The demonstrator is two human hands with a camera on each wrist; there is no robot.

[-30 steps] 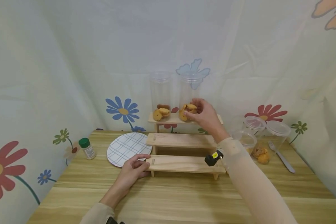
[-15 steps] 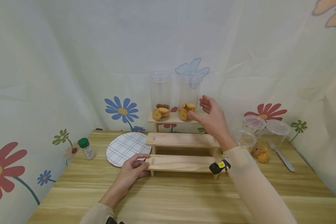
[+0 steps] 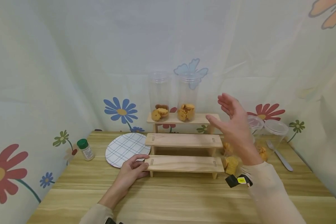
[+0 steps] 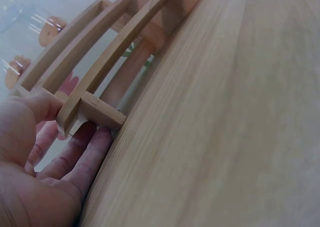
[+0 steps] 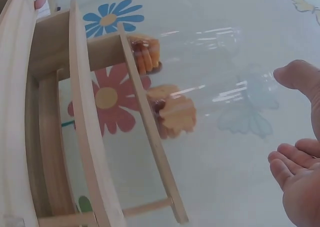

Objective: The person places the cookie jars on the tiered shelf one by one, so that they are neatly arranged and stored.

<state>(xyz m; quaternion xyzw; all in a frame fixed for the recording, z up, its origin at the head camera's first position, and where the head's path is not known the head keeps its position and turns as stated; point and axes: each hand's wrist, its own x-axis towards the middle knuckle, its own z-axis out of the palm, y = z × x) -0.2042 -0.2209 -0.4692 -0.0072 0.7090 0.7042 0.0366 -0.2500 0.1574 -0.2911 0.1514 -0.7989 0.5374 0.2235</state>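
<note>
A three-tier wooden display rack (image 3: 183, 140) stands on the table. My left hand (image 3: 132, 169) holds the left end of its lowest shelf, thumb at the shelf's edge and fingers beneath, as the left wrist view shows. Two tall clear jars, a left one (image 3: 159, 93) and a right one (image 3: 188, 95), stand upright on the top shelf, with cookies (image 3: 186, 112) at the bottom. My right hand (image 3: 236, 127) is in the air right of the rack, fingers spread and holding nothing. In the right wrist view its thumb (image 5: 300, 77) is apart from the jars.
Several shorter clear jars, among them one (image 3: 276, 127) at the far right, are partly hidden by my right arm. Yellow contents (image 3: 231, 165) show beside the rack. A fork (image 3: 280, 156) lies at right. A checked plate (image 3: 126, 149) and green-capped bottle (image 3: 86, 150) are at left.
My right hand has moved away from the right tall jar, to the right, and its fingers have spread. The left hand stays on the rack.
</note>
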